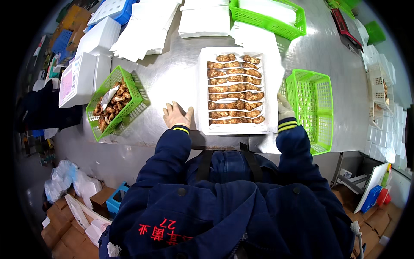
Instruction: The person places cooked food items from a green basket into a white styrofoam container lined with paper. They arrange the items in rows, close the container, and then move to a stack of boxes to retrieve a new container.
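Note:
A white foam box (202, 93) lies in front of me on the metal table, packed with rows of brown, thick-stemmed mushrooms (236, 88) parted by white paper strips. My left hand (178, 115), gloved, rests on the table just left of the box, fingers spread and holding nothing. On the right, my gloved right hand (285, 108) is beside the box's right wall, between it and an empty green basket (292, 93). Its fingers point away from me and partly blend with the white behind them; I see nothing held. At the left stands a tilted green basket (137, 101) with loose mushrooms (118, 101).
Stacked white sheets (203, 19) and a green basket of white sheets (241, 15) lie along the far side. White foam boxes (77, 80) are piled at the far left. A red-and-black device (346, 28) stands far right. Cardboard (64, 224) covers the floor at lower left.

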Demonstrator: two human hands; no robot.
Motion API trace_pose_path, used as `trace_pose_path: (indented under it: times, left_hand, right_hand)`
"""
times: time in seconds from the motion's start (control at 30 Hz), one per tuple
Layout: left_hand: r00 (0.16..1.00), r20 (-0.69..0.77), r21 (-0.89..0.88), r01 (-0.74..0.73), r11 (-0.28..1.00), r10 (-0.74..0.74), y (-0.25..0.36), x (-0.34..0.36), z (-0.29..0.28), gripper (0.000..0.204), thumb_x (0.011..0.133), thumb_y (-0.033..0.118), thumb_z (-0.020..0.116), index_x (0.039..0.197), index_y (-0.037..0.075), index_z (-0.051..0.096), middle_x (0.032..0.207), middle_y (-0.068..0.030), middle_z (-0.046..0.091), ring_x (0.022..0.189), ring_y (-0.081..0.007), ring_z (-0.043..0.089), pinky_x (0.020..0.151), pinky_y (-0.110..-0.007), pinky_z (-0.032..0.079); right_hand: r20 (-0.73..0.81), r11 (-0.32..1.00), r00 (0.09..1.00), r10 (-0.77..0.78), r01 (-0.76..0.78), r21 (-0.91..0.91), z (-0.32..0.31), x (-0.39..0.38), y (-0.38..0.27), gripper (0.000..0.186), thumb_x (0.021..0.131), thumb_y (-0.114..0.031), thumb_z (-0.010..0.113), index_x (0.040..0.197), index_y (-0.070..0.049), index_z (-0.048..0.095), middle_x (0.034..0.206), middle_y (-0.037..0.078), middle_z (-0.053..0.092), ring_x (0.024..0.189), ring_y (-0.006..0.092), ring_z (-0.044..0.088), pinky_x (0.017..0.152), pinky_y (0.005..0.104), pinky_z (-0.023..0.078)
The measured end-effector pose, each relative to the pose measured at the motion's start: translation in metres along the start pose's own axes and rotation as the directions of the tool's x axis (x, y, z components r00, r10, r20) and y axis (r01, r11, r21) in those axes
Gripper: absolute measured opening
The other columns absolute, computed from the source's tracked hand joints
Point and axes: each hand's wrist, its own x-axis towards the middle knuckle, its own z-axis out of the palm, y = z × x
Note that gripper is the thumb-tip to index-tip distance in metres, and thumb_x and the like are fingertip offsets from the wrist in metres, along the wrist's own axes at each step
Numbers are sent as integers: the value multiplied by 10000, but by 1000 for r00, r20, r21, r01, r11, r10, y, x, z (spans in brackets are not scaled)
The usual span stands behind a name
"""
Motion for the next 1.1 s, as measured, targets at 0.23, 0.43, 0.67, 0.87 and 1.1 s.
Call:
trace_pose_path:
  times: [0.23,0.43,0.67,0.87,1.1]
  left_hand:
    - [926,-179,-100,-354,930,333,14,3,20,157,769,187,699,884,87,738,1236,-154,612,1230,-366,496,1047,-420,379]
    - [964,-236,-537,-233,811,121,-4,14,33,77,826,109,651,818,47,695,1056,-157,687,1016,-359,636,868,-387,496]
    - [977,190,-939,209,273,-94,-3,7,-4,125,926,130,622,925,8,595,773,-20,599,671,-99,526,622,-238,446]
    - [968,247,-965,241,-100,-52,-13,-5,-14,110,927,106,622,933,5,579,773,3,581,632,-66,490,579,-213,423]
    - [968,244,-960,232,-157,-65,-24,1,-19,39,922,33,607,937,15,576,827,-9,594,716,-78,538,688,-216,467]
  right_hand:
    - [257,835,935,-246,339,-433,103,-62,-33,557,851,24,663,1369,-20,462,1011,118,666,878,145,637,769,247,538]
    - [646,648,763,-5,495,-579,170,-82,-38,365,887,-8,616,1250,-46,616,926,47,691,814,62,599,737,204,483]
    - [828,-432,483,-286,706,-561,184,25,-10,408,900,-229,576,1296,-146,523,1346,118,523,1285,319,452,1071,529,320]
    - [829,-568,530,-178,633,-526,199,53,38,482,923,-312,535,1368,-147,456,1468,100,401,1387,308,320,1117,555,230]
    - [840,-577,527,-132,648,-497,203,44,27,560,885,-353,604,1378,-139,448,1447,153,409,1377,344,324,1115,557,244]
